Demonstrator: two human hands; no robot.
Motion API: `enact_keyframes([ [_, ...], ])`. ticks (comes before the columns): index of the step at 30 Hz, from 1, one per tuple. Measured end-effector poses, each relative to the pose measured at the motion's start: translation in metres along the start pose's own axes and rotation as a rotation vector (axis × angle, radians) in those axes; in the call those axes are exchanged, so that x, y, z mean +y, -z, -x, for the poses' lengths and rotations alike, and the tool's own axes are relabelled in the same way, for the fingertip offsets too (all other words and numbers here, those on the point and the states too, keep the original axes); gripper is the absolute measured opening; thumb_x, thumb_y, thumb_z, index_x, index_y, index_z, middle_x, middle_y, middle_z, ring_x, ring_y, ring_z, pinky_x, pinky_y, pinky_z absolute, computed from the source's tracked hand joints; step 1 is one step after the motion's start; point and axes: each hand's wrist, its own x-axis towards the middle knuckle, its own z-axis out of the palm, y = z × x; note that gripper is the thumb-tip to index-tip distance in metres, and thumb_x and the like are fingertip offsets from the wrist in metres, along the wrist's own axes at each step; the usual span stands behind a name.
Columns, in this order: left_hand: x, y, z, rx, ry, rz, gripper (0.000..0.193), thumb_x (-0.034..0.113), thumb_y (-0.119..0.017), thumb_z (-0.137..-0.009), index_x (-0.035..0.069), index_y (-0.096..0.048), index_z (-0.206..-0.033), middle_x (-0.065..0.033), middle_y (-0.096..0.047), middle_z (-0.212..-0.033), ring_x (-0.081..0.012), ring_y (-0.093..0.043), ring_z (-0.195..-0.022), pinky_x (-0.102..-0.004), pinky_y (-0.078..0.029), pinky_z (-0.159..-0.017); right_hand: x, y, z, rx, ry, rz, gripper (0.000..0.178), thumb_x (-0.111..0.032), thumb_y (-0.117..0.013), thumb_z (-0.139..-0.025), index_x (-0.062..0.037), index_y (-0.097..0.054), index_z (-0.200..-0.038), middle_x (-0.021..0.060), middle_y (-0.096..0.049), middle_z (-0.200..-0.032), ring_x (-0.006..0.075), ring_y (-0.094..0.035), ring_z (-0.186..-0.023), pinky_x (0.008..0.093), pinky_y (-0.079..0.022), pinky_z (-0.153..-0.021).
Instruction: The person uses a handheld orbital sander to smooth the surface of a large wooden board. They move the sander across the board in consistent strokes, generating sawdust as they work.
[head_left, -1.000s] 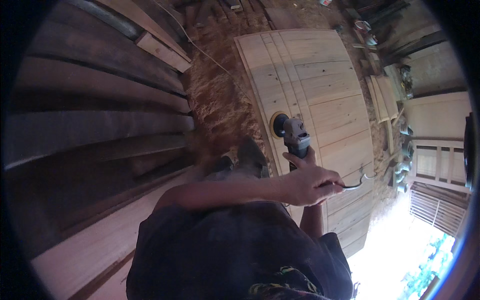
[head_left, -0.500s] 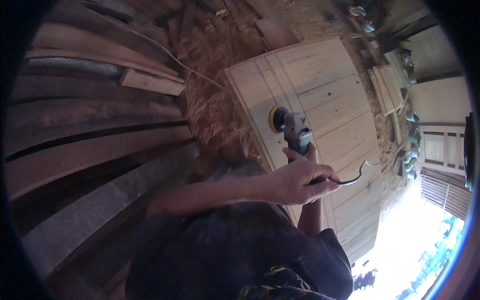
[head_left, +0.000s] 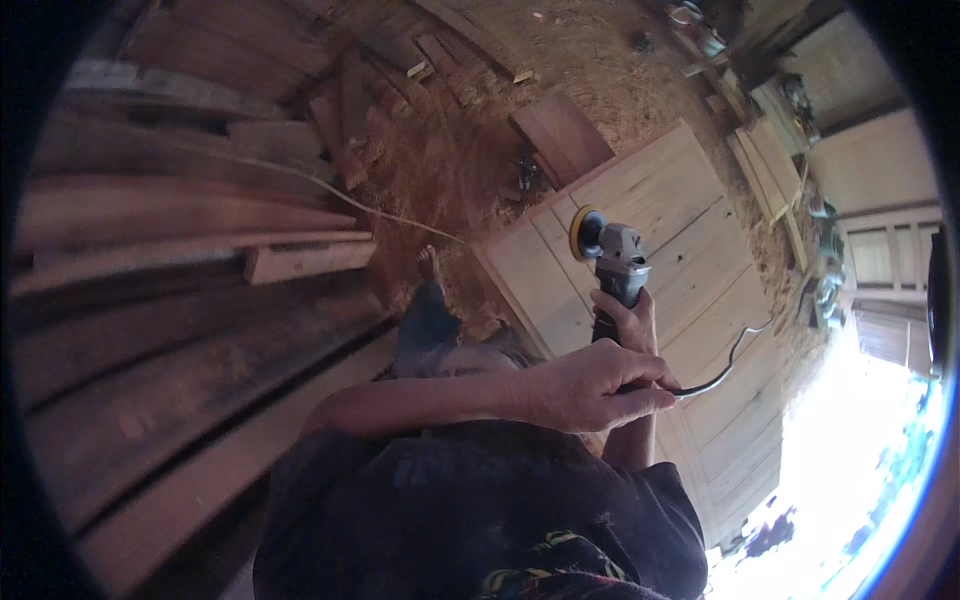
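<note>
A grey and black angle grinder point(head_left: 625, 254) with a round yellow-edged pad point(head_left: 583, 233) is in my right hand point(head_left: 632, 315), its fingers wrapped round the body. The pad is seen nearly edge-on over the far left part of a pale wooden panel point(head_left: 690, 250); whether it touches the wood I cannot tell. My left hand point(head_left: 590, 385) is closed on the grinder's dark power cord point(head_left: 715, 380), close beside my right wrist. From there the cord runs off to the right across the panel. My left forearm crosses in front of my body.
Long stacked boards point(head_left: 190, 330) fill the left side. A light cable point(head_left: 370, 208) crosses the sawdust-covered ground point(head_left: 400, 170) to the panel. Beyond the panel lies a brown board point(head_left: 562, 140). My foot point(head_left: 429, 263) shows left of the panel. More planks point(head_left: 765, 175) lie at the right.
My view has shifted, and the panel now appears lower and turned. The grinder's pad is nearer the panel's far edge. My foot has come into view. Both hands keep their holds.
</note>
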Motion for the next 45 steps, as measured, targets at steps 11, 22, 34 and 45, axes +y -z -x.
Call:
enact_keyframes([
  [11, 0.054, 0.215, 0.002, -0.096, 0.119, 0.059, 0.028, 0.020, -0.064, -0.117, 0.002, -0.073, -0.137, 0.0035, -0.061, -0.077, -0.0054, -0.056, -0.063, -0.0253, -0.044, -0.056, -0.035, -0.136, -0.039, 0.331, 0.097, -0.174, 0.042, -0.029, -0.084, -0.094, -0.0009, -0.076, -0.123, 0.0068, -0.076, -0.103, 0.0157, -0.071, -0.099, 0.0352, -0.059, -0.083],
  [22, 0.070, 0.329, -0.074, -0.009, 0.267, 0.292, 0.035, 0.029, -0.058, -0.121, 0.002, -0.074, -0.136, 0.0095, -0.047, -0.067, -0.0014, -0.038, -0.051, -0.0220, -0.031, -0.048, -0.106, -0.192, -0.091, 0.413, -0.023, -0.173, 0.071, -0.036, -0.096, -0.081, 0.0083, -0.071, -0.131, 0.0111, -0.078, -0.114, 0.0178, -0.073, -0.102, 0.0365, -0.060, -0.090],
  [34, 0.064, 0.424, -0.248, -0.193, 0.323, 0.357, 0.031, 0.026, -0.057, -0.121, 0.001, -0.071, -0.132, 0.0083, -0.039, -0.067, -0.0034, -0.033, -0.051, -0.0240, -0.027, -0.044, -0.131, -0.162, -0.222, 0.506, 0.033, -0.532, 0.060, -0.027, -0.093, -0.082, 0.0039, -0.075, -0.130, 0.0094, -0.079, -0.112, 0.0173, -0.075, -0.098, 0.0362, -0.061, -0.088],
  [45, -0.001, 0.544, -0.441, -0.437, 0.641, 0.954, 0.051, 0.039, -0.049, -0.123, -0.009, -0.059, -0.139, 0.0023, -0.042, -0.068, -0.0084, -0.040, -0.053, -0.0277, -0.038, -0.048, -0.145, -0.177, -0.259, 0.898, -0.030, -0.722, 0.072, -0.026, -0.098, -0.077, -0.0015, -0.071, -0.140, 0.0090, -0.077, -0.129, 0.0201, -0.069, -0.119, 0.0380, -0.054, -0.110],
])
